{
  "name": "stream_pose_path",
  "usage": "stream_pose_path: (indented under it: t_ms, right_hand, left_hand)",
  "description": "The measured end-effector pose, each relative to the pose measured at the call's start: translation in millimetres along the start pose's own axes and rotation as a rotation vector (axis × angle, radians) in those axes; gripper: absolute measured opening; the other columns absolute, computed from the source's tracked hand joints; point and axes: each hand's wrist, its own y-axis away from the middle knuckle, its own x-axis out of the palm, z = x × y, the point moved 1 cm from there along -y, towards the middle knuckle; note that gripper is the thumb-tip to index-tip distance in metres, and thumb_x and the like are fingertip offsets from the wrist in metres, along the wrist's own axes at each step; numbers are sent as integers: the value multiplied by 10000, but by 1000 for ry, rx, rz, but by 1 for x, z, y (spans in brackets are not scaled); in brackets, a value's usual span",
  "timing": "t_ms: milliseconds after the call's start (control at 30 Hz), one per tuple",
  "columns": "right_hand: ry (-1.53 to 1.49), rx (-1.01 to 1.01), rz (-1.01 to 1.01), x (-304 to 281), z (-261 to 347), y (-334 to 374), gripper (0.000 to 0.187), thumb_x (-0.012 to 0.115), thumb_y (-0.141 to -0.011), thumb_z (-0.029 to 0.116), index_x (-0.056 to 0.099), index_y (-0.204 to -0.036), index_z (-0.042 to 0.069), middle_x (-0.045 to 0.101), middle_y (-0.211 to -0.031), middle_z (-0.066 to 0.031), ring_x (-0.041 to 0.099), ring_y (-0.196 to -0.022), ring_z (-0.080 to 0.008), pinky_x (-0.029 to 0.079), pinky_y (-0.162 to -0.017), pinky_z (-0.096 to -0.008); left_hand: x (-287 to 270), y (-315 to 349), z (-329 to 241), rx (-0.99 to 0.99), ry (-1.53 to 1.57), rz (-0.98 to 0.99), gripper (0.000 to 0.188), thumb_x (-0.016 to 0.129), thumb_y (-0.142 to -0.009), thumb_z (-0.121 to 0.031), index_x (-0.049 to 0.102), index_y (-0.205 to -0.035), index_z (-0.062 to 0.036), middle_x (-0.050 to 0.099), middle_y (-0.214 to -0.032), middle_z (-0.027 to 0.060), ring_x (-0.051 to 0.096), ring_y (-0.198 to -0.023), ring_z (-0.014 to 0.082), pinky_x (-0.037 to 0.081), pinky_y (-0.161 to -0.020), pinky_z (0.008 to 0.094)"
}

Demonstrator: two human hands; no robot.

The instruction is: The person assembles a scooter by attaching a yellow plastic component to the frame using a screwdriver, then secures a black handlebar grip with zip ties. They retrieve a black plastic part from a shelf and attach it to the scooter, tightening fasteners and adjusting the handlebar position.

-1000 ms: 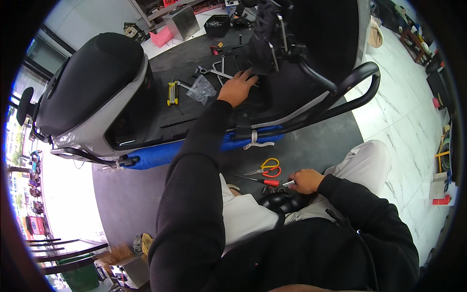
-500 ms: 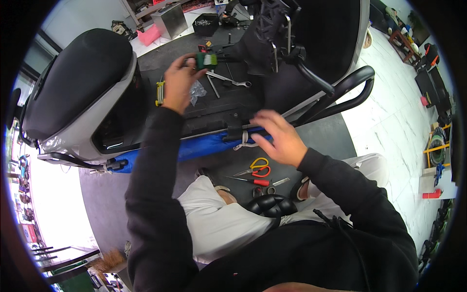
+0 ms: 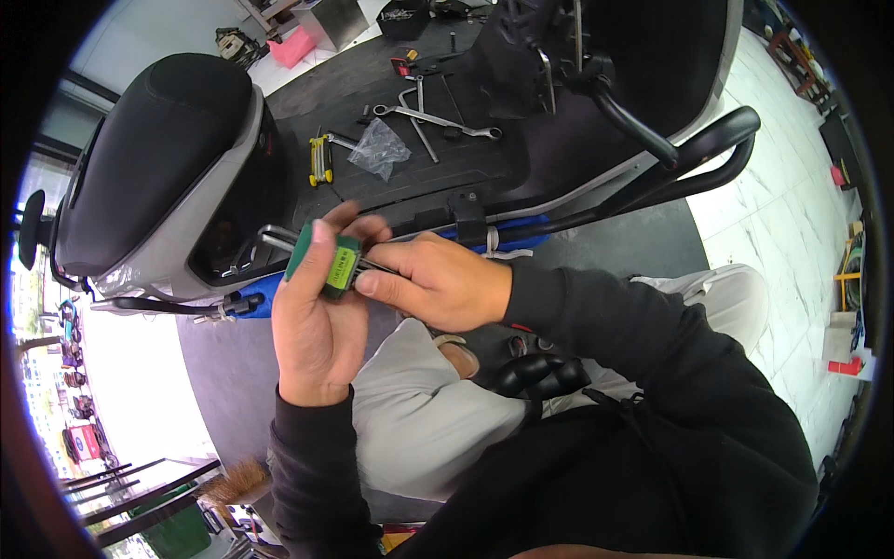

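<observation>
My left hand [image 3: 317, 331] is closed around a green hex key set [image 3: 343, 270], held in front of a scooter's footboard. From the set's left end sticks a bent metal key [image 3: 277, 237]. My right hand [image 3: 442, 279] pinches thin metal shafts at the set's right side, its fingers close to the left hand's fingertips. Part of the set is hidden by my left palm and thumb. Beyond the hands, on the footboard [image 3: 391, 191], lie a clear plastic bag [image 3: 380, 149], a yellow folding key set [image 3: 321, 160] and a long ring wrench [image 3: 438, 122].
The scooter's black seat [image 3: 168, 121] rises at the left. A black tubular guard bar [image 3: 684, 160] juts out at the right. Blue wrapping [image 3: 256, 303] runs along the lower frame. A black parts box [image 3: 402, 20] and a metal box [image 3: 331, 23] stand at the back.
My left hand has brought the green key set from above the footboard toward me. My right hand has moved left and taken hold of the set's shafts. The view has shifted slightly.
</observation>
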Motion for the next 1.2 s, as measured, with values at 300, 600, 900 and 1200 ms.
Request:
stream_pose_path:
  t_ms: [300,600,900,1200]
  right_hand:
    - [751,556,-858,-146,-178,-146,485,703,-973,408,741,-1135,-47,741,-1157,-249,678,-1169,-409,547,-988,-496]
    - [1066,759,-414,-203,-251,-162,286,679,-978,229,788,-1129,13,751,-1192,-229,684,-1187,-415,525,-1051,-534]
    - [3,-44,-480,-100,-81,-100,285,677,-1025,176,731,-1225,-19,774,-1091,-135,741,-1037,-263,567,-950,-370]
    - [-644,-172,-179,-23,37,-55,247,677,-1050,77,660,-1255,-60,722,-1070,-105,717,-1002,-176,587,-939,-334]
  left_hand:
    - [-20,-2,16,-104,184,-77,457,566,-1112,-490,614,-1197,-44,594,-914,69,511,-736,164,437,-697,356]
    - [-33,-14,10,-95,150,143,1031,314,-978,-893,531,-1414,16,645,-986,140,575,-808,247,459,-694,378]
    - [-53,-12,4,80,-37,196,1393,215,-799,-1066,519,-1416,145,636,-947,141,572,-808,209,451,-704,319]
    - [-43,-1,8,190,-261,132,1300,316,-844,-1022,525,-1448,110,625,-978,106,565,-830,170,439,-725,280]
